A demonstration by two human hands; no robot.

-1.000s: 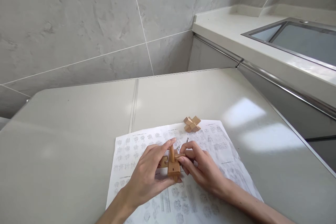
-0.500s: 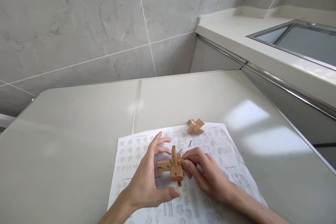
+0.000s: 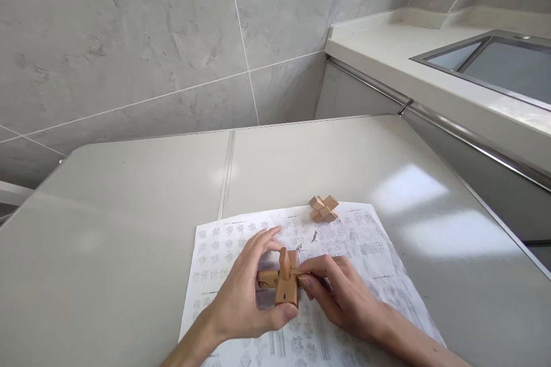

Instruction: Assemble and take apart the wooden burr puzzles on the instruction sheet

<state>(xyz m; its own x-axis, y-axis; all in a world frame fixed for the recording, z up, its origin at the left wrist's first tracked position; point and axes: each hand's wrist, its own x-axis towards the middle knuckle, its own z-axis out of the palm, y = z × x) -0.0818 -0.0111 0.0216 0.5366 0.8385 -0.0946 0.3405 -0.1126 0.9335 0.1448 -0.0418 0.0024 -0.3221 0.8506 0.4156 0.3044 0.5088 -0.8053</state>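
A wooden burr puzzle [image 3: 286, 289] of interlocked light-brown sticks is held above the printed sheet [image 3: 379, 249]; dark marks show on two of its sticks. My left hand [image 3: 241, 292] curves round its left side, thumb against the lower front end and fingers up behind the far end. From the right, my right hand [image 3: 344, 295] pinches a thin wooden part of the same puzzle between thumb and forefinger. How the sticks meet inside is hidden.
A second, assembled wooden puzzle [image 3: 323, 209] sits at the sheet's far edge. Small torn spots mark the paper. The pale table [image 3: 129, 229] has a seam across it. Beyond are a grey tiled wall [image 3: 163, 28] and, at right, a raised white counter [image 3: 370, 40].
My left hand has closed in, its thumb now against the puzzle's lower end. The puzzle has tilted and shifted slightly down. My right hand keeps its pinch at the right side.
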